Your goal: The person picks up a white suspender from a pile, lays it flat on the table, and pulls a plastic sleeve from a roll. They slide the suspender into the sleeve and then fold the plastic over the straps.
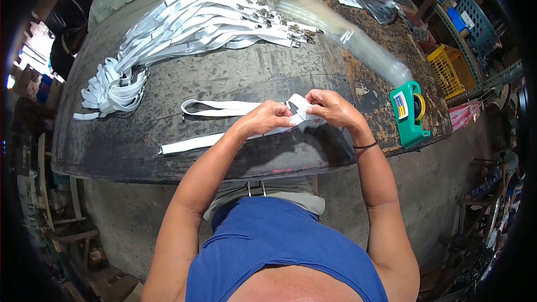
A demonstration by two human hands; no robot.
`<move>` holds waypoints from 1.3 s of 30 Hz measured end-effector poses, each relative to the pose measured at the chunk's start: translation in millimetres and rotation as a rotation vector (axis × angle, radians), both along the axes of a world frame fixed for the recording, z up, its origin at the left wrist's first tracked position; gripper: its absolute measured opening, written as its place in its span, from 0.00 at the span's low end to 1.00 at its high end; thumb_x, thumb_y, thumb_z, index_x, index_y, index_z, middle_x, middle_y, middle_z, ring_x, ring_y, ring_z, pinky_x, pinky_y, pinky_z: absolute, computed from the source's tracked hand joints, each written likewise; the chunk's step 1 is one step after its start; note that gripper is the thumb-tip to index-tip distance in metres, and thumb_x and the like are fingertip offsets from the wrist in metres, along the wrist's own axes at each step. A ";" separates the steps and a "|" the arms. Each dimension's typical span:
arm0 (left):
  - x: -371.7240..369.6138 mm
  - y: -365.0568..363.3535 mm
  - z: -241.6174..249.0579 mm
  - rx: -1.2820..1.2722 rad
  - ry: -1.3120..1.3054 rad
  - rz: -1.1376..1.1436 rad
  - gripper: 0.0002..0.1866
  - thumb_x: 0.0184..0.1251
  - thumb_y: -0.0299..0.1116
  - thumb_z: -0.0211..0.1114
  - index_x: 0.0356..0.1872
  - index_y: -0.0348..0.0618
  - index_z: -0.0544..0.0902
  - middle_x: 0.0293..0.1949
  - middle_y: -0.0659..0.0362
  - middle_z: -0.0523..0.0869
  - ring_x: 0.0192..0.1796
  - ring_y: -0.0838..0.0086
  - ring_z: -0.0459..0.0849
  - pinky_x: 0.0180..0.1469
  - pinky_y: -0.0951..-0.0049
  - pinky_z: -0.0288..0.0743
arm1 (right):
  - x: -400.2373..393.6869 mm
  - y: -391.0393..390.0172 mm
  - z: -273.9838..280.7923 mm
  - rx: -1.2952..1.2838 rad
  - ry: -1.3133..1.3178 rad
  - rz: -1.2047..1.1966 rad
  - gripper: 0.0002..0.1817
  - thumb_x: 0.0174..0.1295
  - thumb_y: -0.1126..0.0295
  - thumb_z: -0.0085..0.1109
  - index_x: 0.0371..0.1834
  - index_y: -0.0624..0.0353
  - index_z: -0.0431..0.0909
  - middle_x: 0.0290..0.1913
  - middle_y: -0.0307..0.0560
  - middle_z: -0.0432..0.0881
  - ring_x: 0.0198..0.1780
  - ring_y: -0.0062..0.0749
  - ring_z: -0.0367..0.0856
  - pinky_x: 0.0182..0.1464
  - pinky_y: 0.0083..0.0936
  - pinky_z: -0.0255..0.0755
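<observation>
A white lanyard strap (pixel 221 108) lies partly on the dark worktable (pixel 184 84), its looped part and one flat end stretching to the left. My left hand (pixel 267 118) pinches the strap between thumb and fingers near the table's front edge. Right beside it, my right hand (pixel 331 107) grips another stretch of the same strap, which bends into a small loop between the two hands. Whatever lies under my fingertips is hidden. Beyond my hands rests a large bundle of white lanyards (pixel 196 25), with metal clips (pixel 302 34) gathered at its right end.
A green tape dispenser (pixel 404 124) stands at the table's right edge. Behind it stretches a long clear plastic sleeve (pixel 369 53). Bagged items (pixel 380 5) lie at the back right. Shelving with a yellow crate (pixel 446 72) and blue baskets (pixel 475 19) borders the right side.
</observation>
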State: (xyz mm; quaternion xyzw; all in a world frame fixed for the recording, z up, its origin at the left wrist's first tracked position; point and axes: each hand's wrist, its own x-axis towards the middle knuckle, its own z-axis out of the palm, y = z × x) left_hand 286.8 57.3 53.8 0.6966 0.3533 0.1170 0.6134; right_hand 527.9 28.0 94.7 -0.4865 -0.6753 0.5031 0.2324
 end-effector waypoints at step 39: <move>26.3 -6.4 -18.4 -0.158 -0.101 0.144 0.14 0.67 0.39 0.70 0.38 0.35 0.86 0.33 0.58 0.88 0.34 0.77 0.84 0.38 0.74 0.78 | 16.3 -11.5 -5.8 0.041 -0.211 -0.074 0.17 0.63 0.59 0.64 0.44 0.62 0.81 0.28 0.49 0.84 0.27 0.32 0.84 0.30 0.31 0.75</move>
